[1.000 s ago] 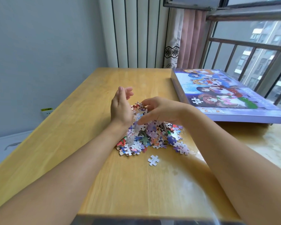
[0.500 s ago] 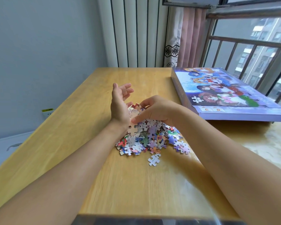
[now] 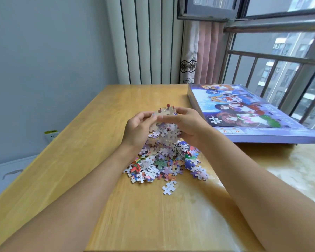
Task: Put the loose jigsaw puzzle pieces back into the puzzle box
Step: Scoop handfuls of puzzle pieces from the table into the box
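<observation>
Left hand [image 3: 137, 131] and right hand [image 3: 186, 125] together clutch a handful of pieces [image 3: 165, 124] above the pile [image 3: 164, 160], left of the puzzle box [image 3: 244, 110].

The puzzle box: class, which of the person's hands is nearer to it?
Right. The right hand cups lifted pieces just beside the puzzle box; the left hand is on the bunch's far side.

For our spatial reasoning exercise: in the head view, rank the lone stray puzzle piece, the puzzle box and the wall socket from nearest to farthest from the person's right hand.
1. puzzle box: just right of the right hand.
2. stray puzzle piece: alone on the table, nearer the camera than the pile.
3. wall socket: far left, beyond the table edge.
</observation>
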`<state>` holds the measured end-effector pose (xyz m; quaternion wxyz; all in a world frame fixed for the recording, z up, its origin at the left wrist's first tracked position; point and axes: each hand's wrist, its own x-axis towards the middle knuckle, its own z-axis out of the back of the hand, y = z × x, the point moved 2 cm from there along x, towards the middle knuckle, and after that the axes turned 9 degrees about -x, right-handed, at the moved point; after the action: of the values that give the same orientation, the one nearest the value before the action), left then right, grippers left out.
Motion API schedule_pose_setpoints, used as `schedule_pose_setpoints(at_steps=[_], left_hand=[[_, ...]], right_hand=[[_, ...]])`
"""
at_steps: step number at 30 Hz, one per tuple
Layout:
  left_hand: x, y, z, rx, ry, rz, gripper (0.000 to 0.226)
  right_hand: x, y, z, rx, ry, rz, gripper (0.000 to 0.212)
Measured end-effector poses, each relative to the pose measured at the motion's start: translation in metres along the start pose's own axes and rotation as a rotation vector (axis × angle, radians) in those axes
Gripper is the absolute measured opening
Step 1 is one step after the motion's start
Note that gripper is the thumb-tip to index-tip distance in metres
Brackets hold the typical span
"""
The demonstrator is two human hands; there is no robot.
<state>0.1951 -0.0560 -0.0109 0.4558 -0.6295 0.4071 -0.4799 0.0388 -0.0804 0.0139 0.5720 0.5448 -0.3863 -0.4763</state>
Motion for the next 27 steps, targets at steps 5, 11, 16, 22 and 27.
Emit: schedule_pose_setpoints(at_steps=[5, 11, 16, 22, 27], left_hand=[[0.001, 0.008, 0.001, 0.109, 0.08, -0.046, 0.027], [-0.001, 0.008, -0.001, 0.142, 0.077, -0.115, 0.021], [0.002, 0.01, 0.002, 0.156, 0.046, -0.109, 0.03], [0.0, 0.005, 0.003, 0.138, 0.008, -0.105, 0.021], [-0.005, 0.0, 0.006, 0.126, -0.016, -0.11, 0.018]], right_hand=[[0.006, -0.01, 0.0, 0.019, -0.002, -0.115, 0.031], [0.008, -0.013, -0.003, 0.014, 0.094, -0.11, 0.043], [0.011, -0.014, 0.001, -0.049, 0.029, -0.059, 0.038], [0.005, -0.006, -0.001, -0.315, -0.112, 0.094, 0.052], [-0.014, 0.011, 0.006, -0.072, -0.15, 0.074, 0.02]])
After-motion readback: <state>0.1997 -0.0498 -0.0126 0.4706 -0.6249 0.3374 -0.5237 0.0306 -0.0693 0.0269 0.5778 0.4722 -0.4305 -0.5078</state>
